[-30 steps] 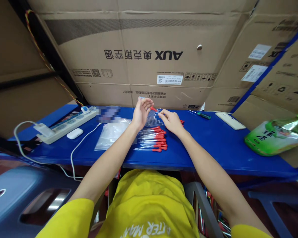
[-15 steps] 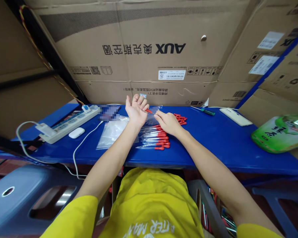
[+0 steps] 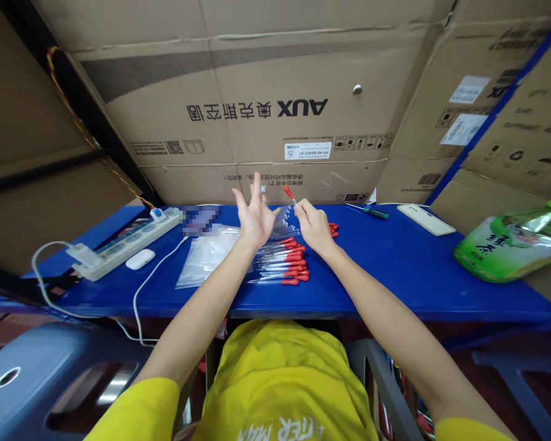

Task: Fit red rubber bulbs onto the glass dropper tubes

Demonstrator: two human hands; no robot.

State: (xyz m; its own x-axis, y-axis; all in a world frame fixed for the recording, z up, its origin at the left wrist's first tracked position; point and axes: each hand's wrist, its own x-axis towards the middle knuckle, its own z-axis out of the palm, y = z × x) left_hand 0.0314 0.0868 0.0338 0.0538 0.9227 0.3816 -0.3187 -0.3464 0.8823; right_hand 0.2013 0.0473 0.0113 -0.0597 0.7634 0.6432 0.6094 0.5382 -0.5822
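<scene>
Pinched in my right hand [image 3: 315,226] is a glass dropper [image 3: 289,192], its red rubber bulb pointing up and to the left. My left hand [image 3: 257,220] is held palm up with the fingers spread and nothing visible in it, apart from the dropper. Below the hands lies a row of droppers [image 3: 296,263] with red bulbs toward the right and glass tips toward the left. Bare glass tubes [image 3: 282,225] lie between my hands, partly covered by them. More red bulbs [image 3: 333,229] show behind my right hand.
A clear plastic bag [image 3: 197,260] lies left of the droppers. Further left are a power strip [image 3: 133,239], a white earbud case [image 3: 140,259] and cables. To the right are a green screwdriver [image 3: 375,212], a white phone-like slab [image 3: 426,219] and a green bottle [image 3: 496,248]. Cardboard [image 3: 257,73] stands behind.
My left hand has opened and released the red bulb. My right hand now holds the dropper alone, bulb raised. The view has shifted slightly.
</scene>
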